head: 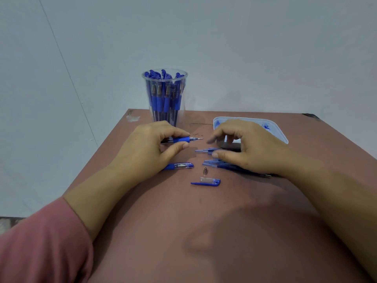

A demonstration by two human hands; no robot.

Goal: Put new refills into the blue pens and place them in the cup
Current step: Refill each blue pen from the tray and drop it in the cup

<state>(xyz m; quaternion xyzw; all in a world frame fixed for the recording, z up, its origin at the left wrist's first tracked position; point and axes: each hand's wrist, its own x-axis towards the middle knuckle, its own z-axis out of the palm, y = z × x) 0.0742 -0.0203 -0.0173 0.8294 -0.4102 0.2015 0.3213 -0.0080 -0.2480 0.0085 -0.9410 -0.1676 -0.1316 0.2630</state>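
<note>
From my remote seat I watch the left hand (146, 148) clench its fingers and thumb round a blue plastic pen with a rubber grip (181, 139). It holds the pen level just above the reddish-brown table (204, 221), near the middle. The thin writing tip pokes out to the right, bare. I judge the pen is held sideways like this so the open end faces the other hand.

The right hand (244, 148) hovers with curled fingers over a loose pile of thin blue refills (206, 150), its thumb low against them. It is blurred, so I cannot tell whether it pinches one.

Nearer to me lie the loose parts, well clear of the pile and, I think, set out for reassembly: a small metal nose cone (205, 171), a blue cap with a clip (206, 182) and a clear-and-blue barrel piece (179, 166).

The pen looks unfinished: no cone, no cap.

Far left of centre stands a clear plastic cup (164, 79), crowded with capped blue pens. A white plastic tray (279, 129) sits far right, behind the right hand.
</note>
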